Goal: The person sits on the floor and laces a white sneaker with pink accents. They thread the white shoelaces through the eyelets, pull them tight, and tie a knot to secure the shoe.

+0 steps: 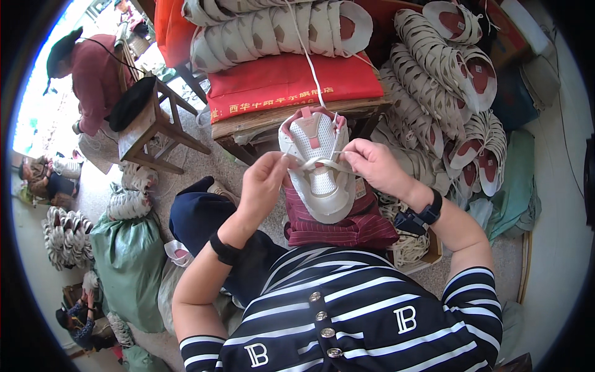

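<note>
A white and pink sneaker upper [322,186] lies in front of me, its toe toward my body and its mesh tongue toward the table. A white shoelace [322,163] crosses it near the lower eyelets. On the upper's left side, my left hand [265,177] is closed in a pinch on one end of the lace. The other end is pinched between the fingertips of my right hand [377,166] at the right edge. Under the upper, a maroon pinstriped cloth [338,232] covers my lap.
A wooden table [297,122] with a red cover [266,80] carries stacked uppers [279,37]. More nested uppers [427,87] are piled at right. A box of white laces [412,249] stands by my right forearm. At left are a green sack [127,266], a wooden stool [145,133] and other people.
</note>
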`<act>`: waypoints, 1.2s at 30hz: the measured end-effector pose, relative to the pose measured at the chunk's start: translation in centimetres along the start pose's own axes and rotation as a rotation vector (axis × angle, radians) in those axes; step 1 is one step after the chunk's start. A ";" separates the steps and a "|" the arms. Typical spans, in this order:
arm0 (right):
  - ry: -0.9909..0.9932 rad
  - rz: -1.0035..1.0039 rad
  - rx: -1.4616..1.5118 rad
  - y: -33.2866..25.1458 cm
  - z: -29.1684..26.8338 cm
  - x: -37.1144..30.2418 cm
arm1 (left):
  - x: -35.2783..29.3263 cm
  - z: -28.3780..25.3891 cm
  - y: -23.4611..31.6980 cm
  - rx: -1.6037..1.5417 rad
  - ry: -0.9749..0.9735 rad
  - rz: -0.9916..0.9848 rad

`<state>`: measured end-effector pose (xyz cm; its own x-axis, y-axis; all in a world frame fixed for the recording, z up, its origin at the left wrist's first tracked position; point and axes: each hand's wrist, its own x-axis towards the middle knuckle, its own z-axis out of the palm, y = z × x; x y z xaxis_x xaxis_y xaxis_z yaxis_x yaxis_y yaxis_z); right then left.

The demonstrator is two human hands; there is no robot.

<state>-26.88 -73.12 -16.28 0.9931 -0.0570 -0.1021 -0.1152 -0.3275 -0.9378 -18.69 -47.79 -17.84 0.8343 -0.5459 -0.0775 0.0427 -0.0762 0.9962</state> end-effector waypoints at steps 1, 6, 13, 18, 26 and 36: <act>0.021 -0.066 -0.011 0.5 0.3 0.1 | -0.1 0.3 0.4 0.012 -0.008 -0.030; -0.020 -0.038 -0.078 0.3 -0.1 0.6 | -0.2 0.6 0.1 0.041 0.019 -0.067; -0.015 -0.036 -0.260 -0.1 -0.6 2.1 | -0.1 0.6 -0.7 0.016 0.026 -0.108; 0.021 -0.479 -0.827 -2.8 0.4 1.8 | 0.1 0.8 -0.7 0.019 0.014 -0.116; -0.144 -0.601 -1.094 -3.2 0.1 2.2 | 0.7 0.8 0.2 0.408 0.050 -0.045; -0.187 -0.649 -1.055 -6.3 -1.5 3.3 | 2.1 0.9 3.7 1.118 -0.104 0.506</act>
<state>-22.89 -72.63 -10.24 0.8502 0.5040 0.1522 0.5220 -0.8446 -0.1189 -17.25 -50.01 -14.31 0.5700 -0.7817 0.2531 -0.8094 -0.4813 0.3364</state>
